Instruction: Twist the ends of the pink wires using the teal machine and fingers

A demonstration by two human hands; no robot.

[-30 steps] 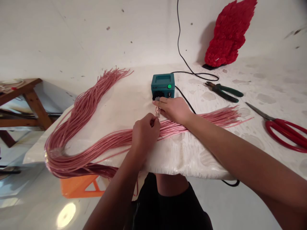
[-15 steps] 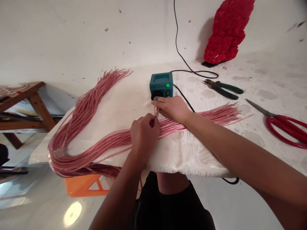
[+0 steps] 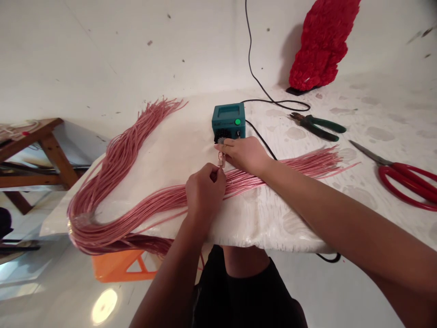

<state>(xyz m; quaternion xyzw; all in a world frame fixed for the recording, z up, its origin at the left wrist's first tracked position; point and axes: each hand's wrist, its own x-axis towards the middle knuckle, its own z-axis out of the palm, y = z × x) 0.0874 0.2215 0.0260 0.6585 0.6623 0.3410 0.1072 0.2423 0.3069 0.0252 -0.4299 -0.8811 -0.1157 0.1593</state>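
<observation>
A long bundle of pink cords (image 3: 129,150) loops across the white table (image 3: 177,141) and over its left edge. My left hand (image 3: 205,191) rests on the bundle near the front edge, its fingers pinched on a pink cord end. My right hand (image 3: 246,154) lies just in front of a small teal box (image 3: 228,121) with a green button, fingers closed on a small clear piece (image 3: 221,158) held between the two hands.
A black cable (image 3: 259,82) runs from the teal box up the wall. Green-handled pliers (image 3: 317,124) and red-handled scissors (image 3: 406,177) lie to the right. A red fluffy object (image 3: 322,43) leans at the back. An orange stool (image 3: 116,266) and a wooden bench (image 3: 34,146) stand at the left.
Both hands stay together at the clear piece with only tiny finger shifts. The view has tilted slightly, so everything sits a little higher in the picture.
</observation>
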